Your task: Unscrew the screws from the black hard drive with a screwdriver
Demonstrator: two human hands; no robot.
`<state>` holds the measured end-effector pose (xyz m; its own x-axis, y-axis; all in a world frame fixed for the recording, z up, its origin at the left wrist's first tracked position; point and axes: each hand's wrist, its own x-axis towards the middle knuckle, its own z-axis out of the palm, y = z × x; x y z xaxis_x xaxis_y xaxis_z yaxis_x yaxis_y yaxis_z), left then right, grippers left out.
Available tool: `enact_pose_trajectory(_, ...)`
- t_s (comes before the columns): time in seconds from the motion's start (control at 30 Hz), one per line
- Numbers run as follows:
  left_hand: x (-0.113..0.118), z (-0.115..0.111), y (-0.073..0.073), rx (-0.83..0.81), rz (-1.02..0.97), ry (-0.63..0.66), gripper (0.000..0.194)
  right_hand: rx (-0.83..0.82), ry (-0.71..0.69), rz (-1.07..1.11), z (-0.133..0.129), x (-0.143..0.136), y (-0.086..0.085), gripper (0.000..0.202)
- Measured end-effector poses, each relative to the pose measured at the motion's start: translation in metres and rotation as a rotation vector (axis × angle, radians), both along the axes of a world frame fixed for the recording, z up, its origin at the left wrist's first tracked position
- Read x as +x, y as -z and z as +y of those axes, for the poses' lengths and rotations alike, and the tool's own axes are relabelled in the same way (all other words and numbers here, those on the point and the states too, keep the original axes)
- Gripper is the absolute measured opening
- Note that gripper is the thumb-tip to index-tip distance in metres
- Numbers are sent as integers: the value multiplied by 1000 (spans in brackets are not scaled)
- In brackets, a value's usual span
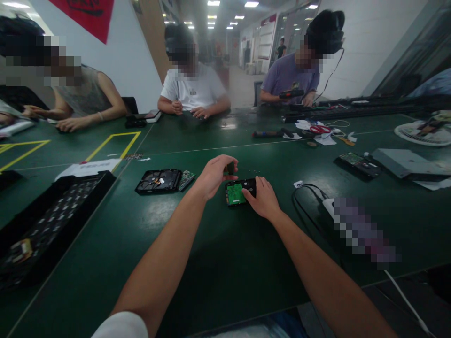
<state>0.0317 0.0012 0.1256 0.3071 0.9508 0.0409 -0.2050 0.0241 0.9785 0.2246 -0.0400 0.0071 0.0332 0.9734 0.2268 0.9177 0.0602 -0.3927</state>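
A hard drive (235, 194) lies on the green table with its green circuit board facing up. My right hand (263, 198) grips its right end, the thumb over the board side and the fingers along the far edge. Just above the drive's far left corner is my left hand (215, 176), its fingers curved and the thumb apart from them. The dark patch in that gap is too small to identify. Left of this hand sit another dark drive body (158, 181) and a loose circuit board (186, 180). Tiny bits, possibly screws, lie beyond the gripped drive.
A long black tray (52, 218) stands at left. On the right are a cable (294, 199), a power strip (329, 206), another drive (357, 165) and a grey metal box (410, 164). Red scissors (320, 129) lie farther back. Several people sit across the table.
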Motion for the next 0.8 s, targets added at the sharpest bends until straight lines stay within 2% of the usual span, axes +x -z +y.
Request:
enact_pose_trajectory(0.17, -1, -3, -4, 23, 51, -12, 21, -13, 1, 6, 0, 0, 0, 84)
enact_pose_trajectory(0.33, 1, -4, -4, -57, -38, 49, 20, -1, 5, -1, 1, 0, 2, 84)
enact_pose_trajectory(0.53, 3, -1, 1, -43, -74, 39, 23, 11, 4, 6, 0, 0, 2, 83)
enact_pose_trajectory(0.8, 3, -7, -7, 55, 122, 30, 25, 3, 2, 23, 0, 0, -1, 81)
